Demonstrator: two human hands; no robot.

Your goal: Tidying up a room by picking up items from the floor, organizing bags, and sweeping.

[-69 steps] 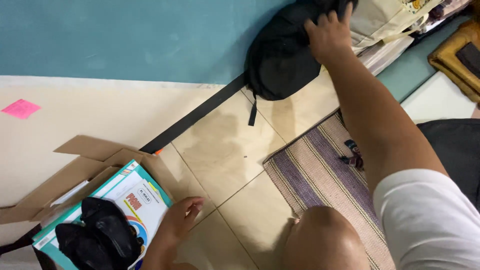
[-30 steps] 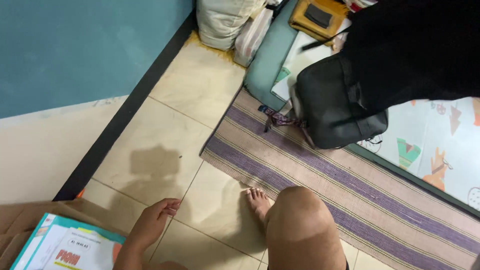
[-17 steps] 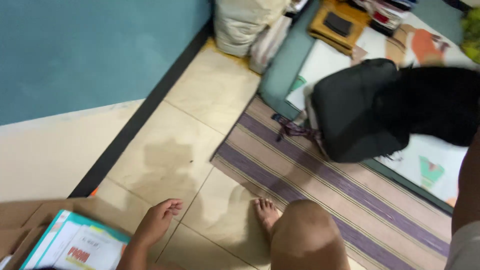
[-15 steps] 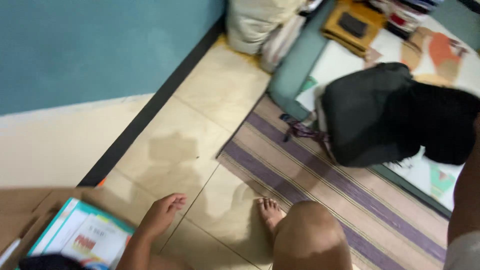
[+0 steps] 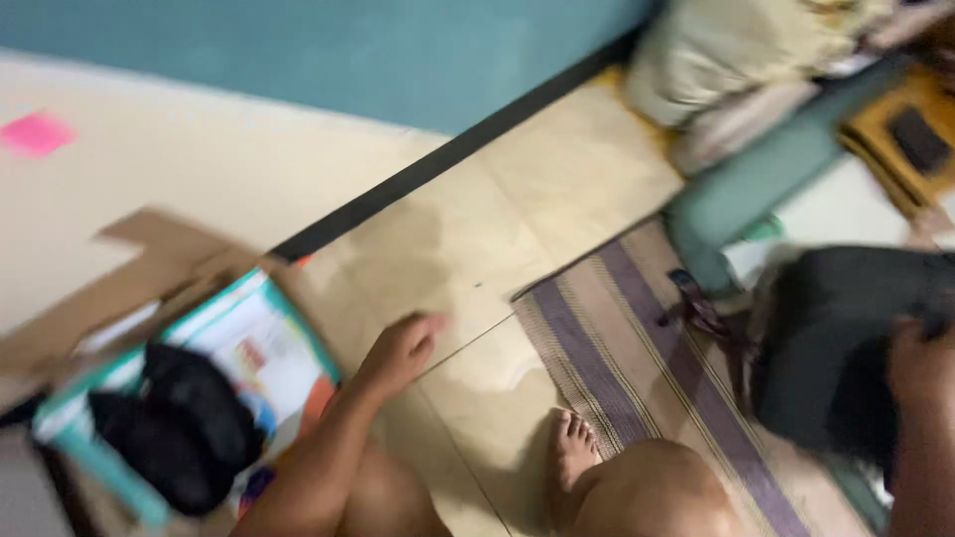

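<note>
The picture is blurred by head motion. My right hand (image 5: 920, 363) grips a black bag (image 5: 836, 343) at the right edge, over the striped rug (image 5: 617, 348). Low in the middle, my left hand (image 5: 398, 350) hovers with loosely curled fingers above the tiled floor (image 5: 468, 239); it holds nothing and sits just right of an open cardboard box (image 5: 149, 273). Inside that box lie teal-edged books (image 5: 264, 343) with a black bundle (image 5: 184, 423) on top. My bare foot (image 5: 575, 447) and knee (image 5: 652, 492) show at the bottom.
A teal wall (image 5: 398, 50) with a black skirting strip runs along the back. A cream bag (image 5: 716, 50), a green mat edge (image 5: 756, 184) and a yellow-brown case (image 5: 910, 134) crowd the top right. A pink note (image 5: 35, 132) sticks to the cream surface at the left.
The view has swung left, bringing the box and black bundle back into sight. My right hand has brought the black bag from the wall down to the rug's right side.
</note>
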